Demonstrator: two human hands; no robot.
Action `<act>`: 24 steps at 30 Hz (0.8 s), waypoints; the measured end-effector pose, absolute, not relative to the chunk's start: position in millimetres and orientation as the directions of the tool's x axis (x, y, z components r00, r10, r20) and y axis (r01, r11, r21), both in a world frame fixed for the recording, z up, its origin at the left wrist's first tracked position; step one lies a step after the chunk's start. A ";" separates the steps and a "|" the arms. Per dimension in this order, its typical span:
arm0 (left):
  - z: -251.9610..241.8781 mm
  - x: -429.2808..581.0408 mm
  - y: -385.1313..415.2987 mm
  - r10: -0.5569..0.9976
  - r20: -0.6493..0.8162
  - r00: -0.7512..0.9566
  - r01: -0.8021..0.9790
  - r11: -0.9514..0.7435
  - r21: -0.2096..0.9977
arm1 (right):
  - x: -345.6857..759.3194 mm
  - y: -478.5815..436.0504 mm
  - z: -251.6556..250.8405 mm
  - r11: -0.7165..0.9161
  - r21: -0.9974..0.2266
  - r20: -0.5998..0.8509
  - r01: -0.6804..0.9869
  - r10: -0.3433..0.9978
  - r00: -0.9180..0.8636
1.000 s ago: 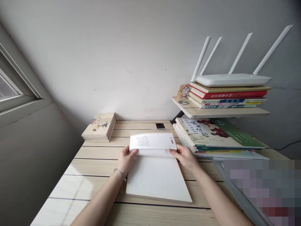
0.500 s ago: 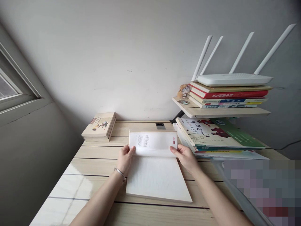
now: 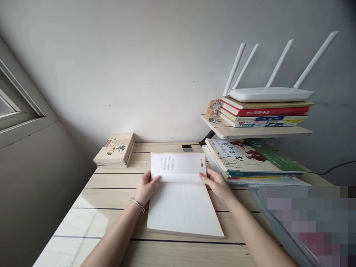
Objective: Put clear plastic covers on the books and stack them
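A white book (image 3: 183, 209) lies open on the wooden desk. Its far part (image 3: 179, 167) bears small dark print and a little red mark near the right. At the left edge of that far part, my left hand (image 3: 146, 187) grips it, thumb on top and fingers behind. Opposite, my right hand (image 3: 218, 183) pinches the right edge in the same way, thumb on the sheet. The near page shows faint lines too blurred to read. A silver bracelet (image 3: 137, 204) circles my left wrist.
A stack of small books (image 3: 115, 150) sits at the far left by the wall. To the right, larger books (image 3: 253, 157) lie under a small raised shelf (image 3: 261, 132) holding more books and a white router (image 3: 271, 94). A black socket (image 3: 187, 147) is set in the desk's back.
The view has shifted slightly. Both hands keep their hold, and the far part of the book looks tipped a little lower toward me. Little else differs.
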State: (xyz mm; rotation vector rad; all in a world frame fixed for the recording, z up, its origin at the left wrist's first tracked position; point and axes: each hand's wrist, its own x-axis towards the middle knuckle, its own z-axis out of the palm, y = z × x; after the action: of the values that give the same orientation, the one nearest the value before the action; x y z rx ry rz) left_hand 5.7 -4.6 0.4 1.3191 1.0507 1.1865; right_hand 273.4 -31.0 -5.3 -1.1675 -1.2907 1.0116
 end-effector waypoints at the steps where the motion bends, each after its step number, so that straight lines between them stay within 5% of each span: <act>1: -1.1 5.9 -4.1 0.989 0.090 0.114 -0.023 -0.088 0.996 | 273.9 -30.3 -6.1 0.162 -0.983 0.168 0.092 0.984 0.065; 13: -8.9 14.5 5.5 0.981 0.180 -0.071 0.111 -0.172 0.979 | 267.3 -24.1 -23.7 0.171 -0.903 0.307 0.394 0.899 0.314; 20: -6.3 9.6 4.8 0.988 0.134 0.074 -0.030 -0.132 0.991 | 273.1 -26.6 -13.8 0.223 -0.947 0.243 0.230 0.968 0.064; 24: -14.9 9.3 9.7 0.988 0.151 0.003 -0.025 -0.151 0.988 | 277.0 -23.3 -17.4 0.193 -0.946 0.233 0.262 0.963 0.134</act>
State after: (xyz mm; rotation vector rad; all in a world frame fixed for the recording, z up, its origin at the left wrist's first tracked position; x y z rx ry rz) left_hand 9.3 9.7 -14.9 1.3031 1.1116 1.3283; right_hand 277.0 -23.3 -17.4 -1.2926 -1.3564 0.8000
